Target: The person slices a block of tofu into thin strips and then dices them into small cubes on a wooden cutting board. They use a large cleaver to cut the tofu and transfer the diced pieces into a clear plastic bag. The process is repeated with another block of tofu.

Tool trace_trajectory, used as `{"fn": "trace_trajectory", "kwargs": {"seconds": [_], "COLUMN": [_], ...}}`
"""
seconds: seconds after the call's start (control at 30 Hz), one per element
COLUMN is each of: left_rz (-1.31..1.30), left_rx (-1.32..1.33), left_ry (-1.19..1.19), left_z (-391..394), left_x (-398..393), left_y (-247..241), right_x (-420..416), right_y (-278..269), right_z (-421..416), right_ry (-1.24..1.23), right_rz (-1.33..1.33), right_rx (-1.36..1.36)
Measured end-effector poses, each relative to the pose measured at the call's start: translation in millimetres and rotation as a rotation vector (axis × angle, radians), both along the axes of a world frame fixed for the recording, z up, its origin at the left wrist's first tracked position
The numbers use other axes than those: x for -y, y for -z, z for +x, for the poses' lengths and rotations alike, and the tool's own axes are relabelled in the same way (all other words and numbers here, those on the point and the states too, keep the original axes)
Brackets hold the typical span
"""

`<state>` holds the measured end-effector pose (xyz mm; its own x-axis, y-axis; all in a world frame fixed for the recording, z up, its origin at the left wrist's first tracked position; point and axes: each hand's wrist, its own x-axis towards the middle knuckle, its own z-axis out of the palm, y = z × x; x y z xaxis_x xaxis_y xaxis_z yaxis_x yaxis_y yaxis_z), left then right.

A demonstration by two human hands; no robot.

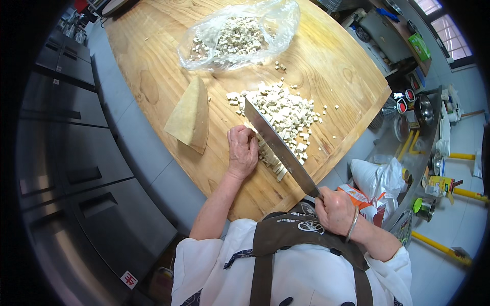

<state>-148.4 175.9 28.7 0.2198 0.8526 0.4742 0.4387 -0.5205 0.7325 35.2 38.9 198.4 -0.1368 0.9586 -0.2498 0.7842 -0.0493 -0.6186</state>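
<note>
My right hand (335, 210) grips the handle of a long, wide-bladed kitchen knife (281, 149), whose blade lies slantwise over pale strips (276, 163), likely tofu. Curled fingers of my left hand (243, 150) press at the left edge of the strips, close beside the blade; how they hold them is partly hidden. Beyond the blade spreads a pile of small white cubes (285, 111). A pale, wedge-shaped slab (190, 116) rests to the left of my left hand. Farther off, a clear plastic bag (279, 36) holds more cubes (240, 36).
All this is on a wooden worktable (145, 76). Steel refrigerator cabinets (99, 172) line the left side. At the right, a metal shelf (411, 172) carries bowls and containers, with a white sack (377, 178) near the table's corner. A few loose cubes (280, 67) lie near the bag.
</note>
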Motion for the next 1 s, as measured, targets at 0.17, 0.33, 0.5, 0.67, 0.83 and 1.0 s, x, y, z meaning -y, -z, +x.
{"fn": "trace_trajectory", "kwargs": {"seconds": [0.17, 0.33, 0.5, 0.67, 0.83, 1.0], "left_rz": [-0.008, -0.009, -0.023, -0.023, -0.029, -0.016], "left_rx": [-0.007, -0.015, -0.005, -0.029, -0.052, -0.073], "left_ry": [-0.010, -0.024, -0.020, -0.025, -0.023, -0.034], "left_z": [-1, 0, 1, 0, 0, 1], "left_x": [1, 1, 0, 0, 0, -1], "left_y": [1, 0, 1, 2, 2, 2], "right_x": [2, 3, 2, -3, -5, -12], "right_y": [-4, 0, 1, 1, 7, 11], "right_z": [-4, -5, -5, -6, -6, -6], "right_ry": [0.005, -0.013, -0.008, -0.033, -0.048, -0.074], "right_rz": [-0.016, -0.022, -0.043, -0.074, -0.099, -0.138], "right_rx": [-0.004, 0.016, 0.030, 0.043, 0.063, 0.085]}}
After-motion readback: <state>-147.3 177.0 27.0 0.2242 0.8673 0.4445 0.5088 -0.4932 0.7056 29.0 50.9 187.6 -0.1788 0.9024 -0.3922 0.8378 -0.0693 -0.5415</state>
